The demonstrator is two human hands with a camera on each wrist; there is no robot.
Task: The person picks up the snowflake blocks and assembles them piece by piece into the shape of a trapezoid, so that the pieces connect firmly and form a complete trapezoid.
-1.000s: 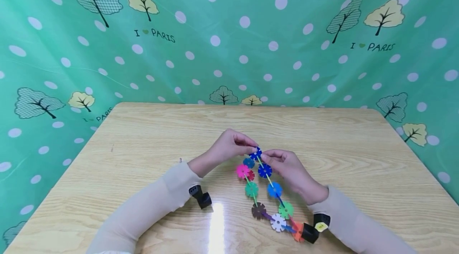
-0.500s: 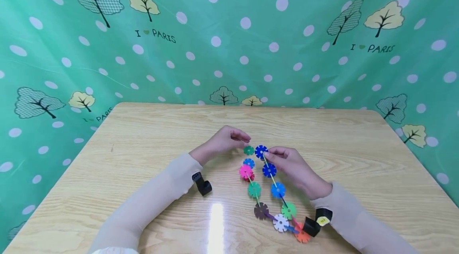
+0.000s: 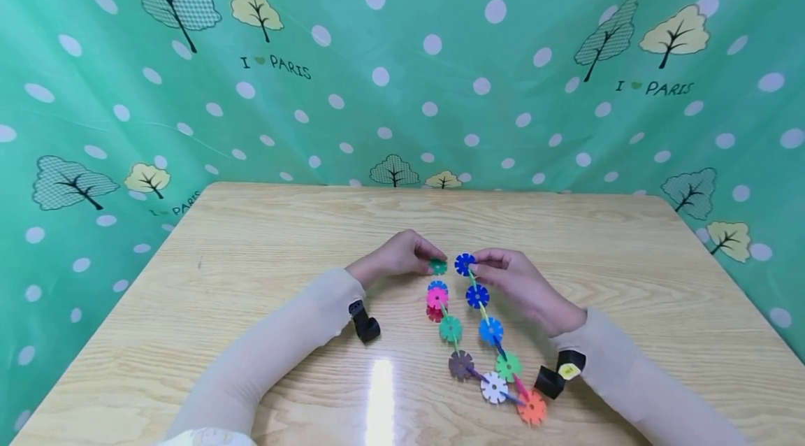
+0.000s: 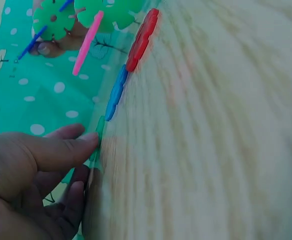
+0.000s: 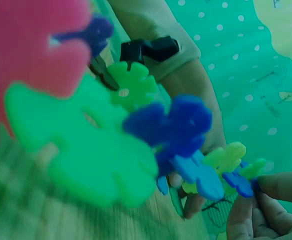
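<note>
My right hand (image 3: 512, 282) pinches a dark blue notched disc (image 3: 465, 264) at one end of a chain of interlocking snowflake discs. From there the chain loops toward me through a light green disc (image 3: 508, 366), an orange disc (image 3: 532, 408) and a white disc (image 3: 494, 387), then back up to a pink disc (image 3: 437, 298) at its other end. My left hand (image 3: 405, 254) pinches a loose green disc (image 3: 438, 267) at the tabletop, left of the dark blue one. In the left wrist view, the thumb covers part of that green disc (image 4: 100, 129).
A blue disc (image 4: 117, 93) and a red disc (image 4: 144, 40) lie flat on the wooden table (image 3: 302, 222), close by the pink end. Black wrist cameras sit on both sleeves. A green polka-dot cloth (image 3: 402, 47) hangs behind the table.
My left hand has let go of the dark blue disc, moved left and taken hold of the green disc. My right hand, still pinching the chain's end, has shifted slightly right and away from me.
</note>
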